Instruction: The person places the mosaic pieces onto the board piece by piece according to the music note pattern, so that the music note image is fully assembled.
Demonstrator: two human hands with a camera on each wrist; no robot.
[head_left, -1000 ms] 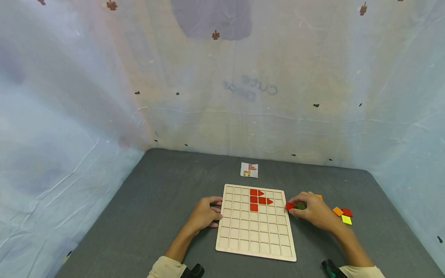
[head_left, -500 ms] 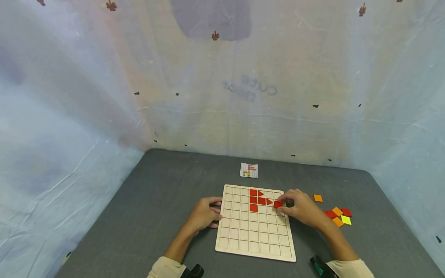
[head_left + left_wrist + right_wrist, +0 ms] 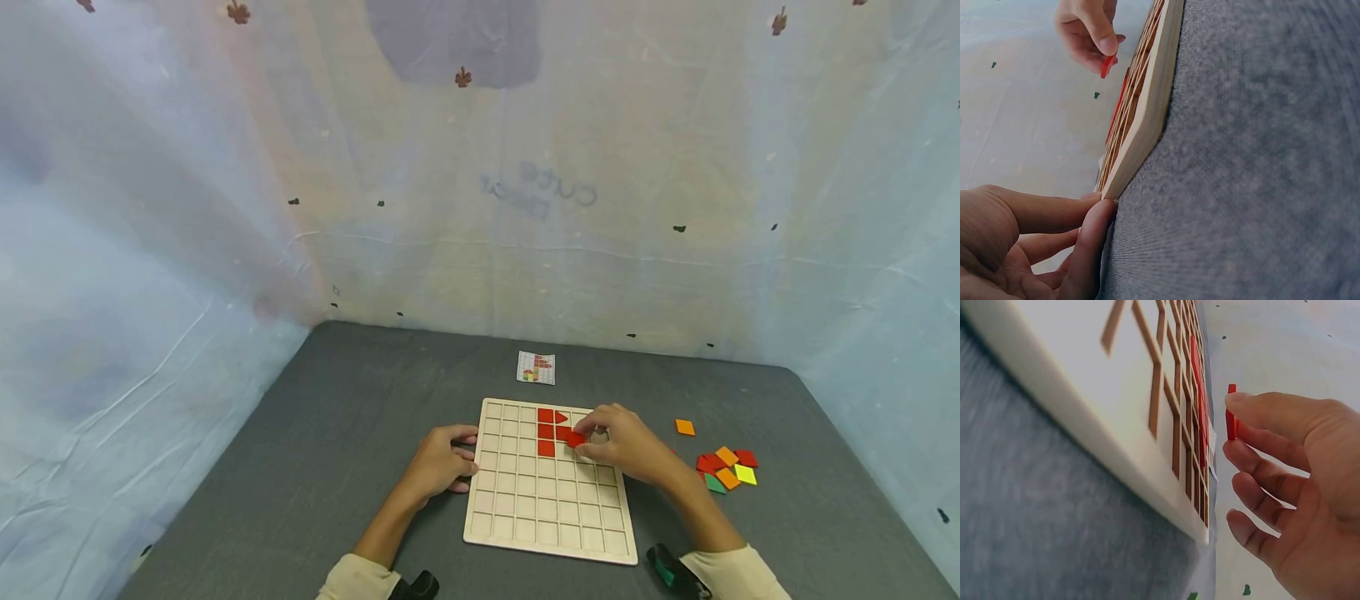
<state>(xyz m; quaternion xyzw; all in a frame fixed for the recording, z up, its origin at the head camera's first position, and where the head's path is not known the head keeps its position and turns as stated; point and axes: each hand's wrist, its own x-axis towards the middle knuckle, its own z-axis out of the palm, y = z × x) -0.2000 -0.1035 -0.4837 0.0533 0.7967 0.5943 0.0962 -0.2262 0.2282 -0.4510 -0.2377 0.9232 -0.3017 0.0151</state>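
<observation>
A pale wooden grid board [image 3: 547,508] lies on the grey table, with several red tiles [image 3: 545,431] set in its upper squares, squares and a pointed piece among them. My left hand [image 3: 438,462] is at the board's left side; in the left wrist view its thumb and finger pinch the wooden edge [image 3: 1141,119]. Over the upper right of the board, my right hand [image 3: 626,442] pinches a red tile [image 3: 1231,422] between thumb and forefinger. That tile is held above the grid, apart from it, and seen edge-on in the right wrist view.
Beyond the board lies a small printed card [image 3: 536,367] with a coloured grid pattern. To the right are loose tiles in orange [image 3: 685,427], red [image 3: 746,458], yellow [image 3: 745,475] and green [image 3: 715,483]. A pale sheet [image 3: 495,275] hangs behind the table.
My right hand has carried the red tile leftward from beside the board to over its upper right. A green piece, earlier by the right hand, is no longer there. The left hand stays put.
</observation>
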